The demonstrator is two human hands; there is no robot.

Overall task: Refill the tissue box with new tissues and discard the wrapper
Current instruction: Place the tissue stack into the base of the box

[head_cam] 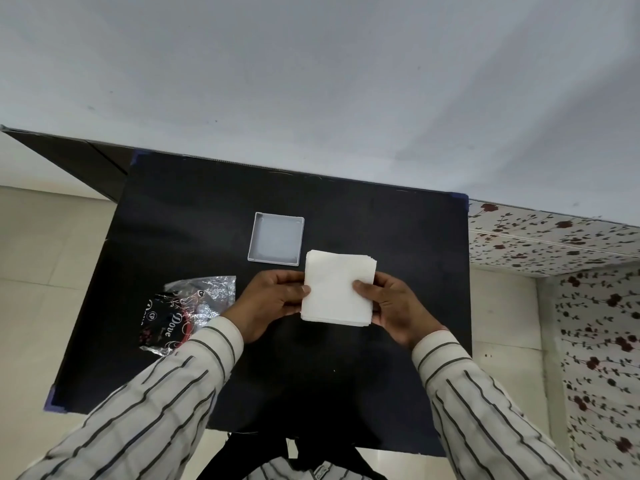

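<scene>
both hands, left hand [273, 299] and right hand [391, 303], pinch the tissue stack [337, 287] by opposite edges — light, floppy, loose sheets likely to splay near the tissue box [276, 242]

Black square table [381, 237], plain grey-white wall [311, 81] behind, pale tiled floor [41, 254], rose-patterned surface [554, 244] right

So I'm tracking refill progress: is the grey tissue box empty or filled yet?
Empty. The tissue box sits open on the table with its bare floor showing; the tissue stack is held outside it.
</scene>
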